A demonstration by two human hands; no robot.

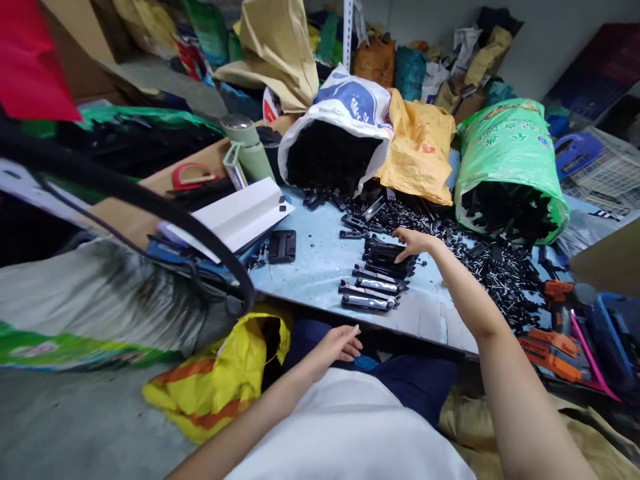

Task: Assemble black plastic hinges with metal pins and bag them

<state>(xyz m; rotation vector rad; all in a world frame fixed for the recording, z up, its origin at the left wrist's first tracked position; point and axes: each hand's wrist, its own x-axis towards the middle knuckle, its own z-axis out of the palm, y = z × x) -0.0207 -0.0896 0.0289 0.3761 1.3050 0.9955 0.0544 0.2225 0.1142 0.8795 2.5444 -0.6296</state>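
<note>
My right hand (411,244) reaches over a row of black plastic parts (383,252) on the light-blue tabletop. Its thumb and fingers are spread apart at the far end of the row; whether they touch a part I cannot tell. Nearer the table edge lie several black parts with shiny grey strips (373,285), side by side. Above my lap, just off the table edge, hovers my left hand (341,344). Its fingers are loosely bent and apart, with nothing visible in them.
Small black pieces and screws (493,283) are heaped on the right. A white sack (345,100), an orange bag (417,147) and a green sack (507,143) stand behind. An orange power drill (553,353) lies at right. A black box-like piece (282,247) and a green bottle (246,143) are left.
</note>
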